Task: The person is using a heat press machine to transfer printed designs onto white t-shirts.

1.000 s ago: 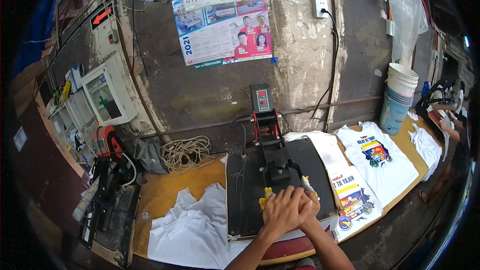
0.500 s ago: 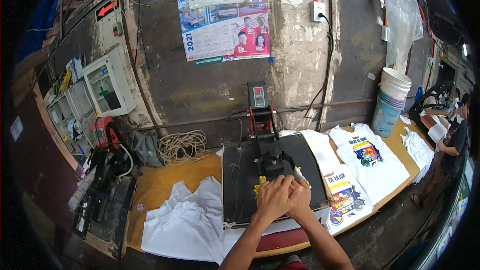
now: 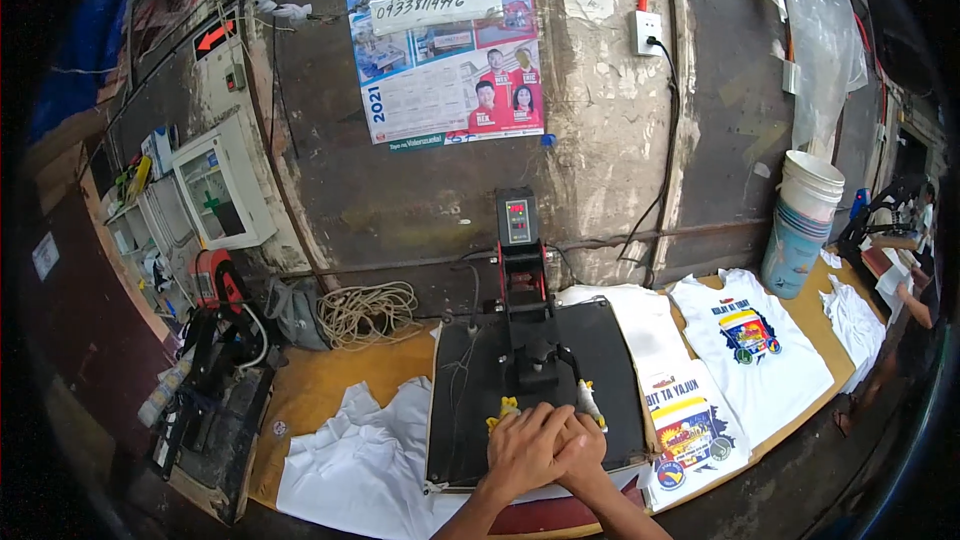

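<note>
My left hand point(image 3: 523, 450) and my right hand point(image 3: 580, 448) overlap, both closed over the front bar of a heat press handle. Yellow and white wrapping on the handle point(image 3: 592, 404) shows beyond my fingers; the rest of the grip is hidden beneath them. The heat press point(image 3: 475, 380) has a wide black upper plate, which is down. At its back stands a control box point(image 3: 517, 217) with a lit red display. White fabric peeks out below the plate's front edge.
To the left lie a plain white shirt point(image 3: 350, 460), coiled rope point(image 3: 368, 315) and a second press point(image 3: 215, 380). Printed white shirts point(image 3: 750, 340) cover the table at right, near stacked buckets point(image 3: 803, 225). A co-worker point(image 3: 915, 290) stands at the far right.
The scene sits lower in the picture, as my view has shifted. Both hands stay on the handle, and the plate stays down. The co-worker is now closer to the picture's rim.
</note>
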Action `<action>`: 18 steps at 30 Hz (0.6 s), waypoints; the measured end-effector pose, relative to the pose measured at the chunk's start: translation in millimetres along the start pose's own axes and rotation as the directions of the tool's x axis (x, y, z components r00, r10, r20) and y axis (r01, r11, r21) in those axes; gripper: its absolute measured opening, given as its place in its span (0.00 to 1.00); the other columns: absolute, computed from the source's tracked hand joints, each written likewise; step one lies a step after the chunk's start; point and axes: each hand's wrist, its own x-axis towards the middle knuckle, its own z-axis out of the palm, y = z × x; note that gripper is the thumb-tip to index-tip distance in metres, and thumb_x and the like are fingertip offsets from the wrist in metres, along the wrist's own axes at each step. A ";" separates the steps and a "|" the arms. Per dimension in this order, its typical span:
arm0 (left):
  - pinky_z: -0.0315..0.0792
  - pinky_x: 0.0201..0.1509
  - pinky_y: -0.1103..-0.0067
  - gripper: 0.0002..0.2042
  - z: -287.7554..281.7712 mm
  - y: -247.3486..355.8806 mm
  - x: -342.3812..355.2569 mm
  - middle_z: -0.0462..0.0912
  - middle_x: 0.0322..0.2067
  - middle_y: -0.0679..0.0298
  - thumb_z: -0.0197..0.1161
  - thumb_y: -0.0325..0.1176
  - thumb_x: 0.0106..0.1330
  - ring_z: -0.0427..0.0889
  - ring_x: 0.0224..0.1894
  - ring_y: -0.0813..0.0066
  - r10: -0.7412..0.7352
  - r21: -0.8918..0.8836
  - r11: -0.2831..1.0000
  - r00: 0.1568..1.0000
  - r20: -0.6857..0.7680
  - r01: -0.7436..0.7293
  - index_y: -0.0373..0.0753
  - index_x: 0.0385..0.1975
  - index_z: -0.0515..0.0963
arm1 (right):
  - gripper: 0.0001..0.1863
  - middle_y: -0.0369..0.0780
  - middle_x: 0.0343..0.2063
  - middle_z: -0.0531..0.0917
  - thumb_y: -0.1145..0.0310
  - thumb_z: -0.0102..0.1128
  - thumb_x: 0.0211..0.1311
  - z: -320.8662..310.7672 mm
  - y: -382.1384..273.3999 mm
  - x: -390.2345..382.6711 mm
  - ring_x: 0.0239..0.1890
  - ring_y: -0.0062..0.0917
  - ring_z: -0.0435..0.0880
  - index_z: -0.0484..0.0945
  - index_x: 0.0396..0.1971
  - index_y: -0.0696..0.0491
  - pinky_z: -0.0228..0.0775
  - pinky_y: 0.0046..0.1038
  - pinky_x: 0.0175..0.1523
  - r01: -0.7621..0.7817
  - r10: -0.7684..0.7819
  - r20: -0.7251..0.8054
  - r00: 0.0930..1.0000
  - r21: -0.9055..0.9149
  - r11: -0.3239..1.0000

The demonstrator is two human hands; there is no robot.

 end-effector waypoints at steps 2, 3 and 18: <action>0.71 0.42 0.68 0.20 0.3 -0.5 0.6 0.78 0.35 0.61 0.61 0.47 0.56 0.80 0.37 0.62 -0.023 -0.014 1.000 0.999 0.044 0.024 0.42 0.45 0.76 | 0.09 0.37 0.26 0.78 0.62 0.56 0.46 0.6 2.3 -0.8 0.30 0.29 0.77 0.78 0.25 0.51 0.67 0.29 0.34 0.046 -0.047 -0.049 0.998 -0.007 0.999; 0.71 0.42 0.68 0.20 0.3 -1.7 1.4 0.78 0.35 0.61 0.61 0.47 0.56 0.80 0.37 0.62 -0.025 -0.009 1.000 0.999 0.043 0.026 0.42 0.45 0.76 | 0.09 0.37 0.27 0.79 0.62 0.56 0.46 0.6 3.2 -0.9 0.31 0.30 0.78 0.78 0.25 0.51 0.67 0.29 0.35 0.065 -0.066 -0.063 0.996 -0.018 0.998; 0.68 0.55 0.68 0.26 -10.6 -17.5 -4.6 0.76 0.48 0.54 0.36 0.51 0.72 0.75 0.52 0.56 -0.020 -0.472 0.881 1.000 0.000 0.018 0.36 0.49 0.75 | 0.18 0.45 0.38 0.77 0.71 0.66 0.34 -51.7 -13.4 9.8 0.43 0.42 0.75 0.77 0.31 0.55 0.70 0.38 0.44 0.088 -0.101 0.066 0.993 0.181 0.980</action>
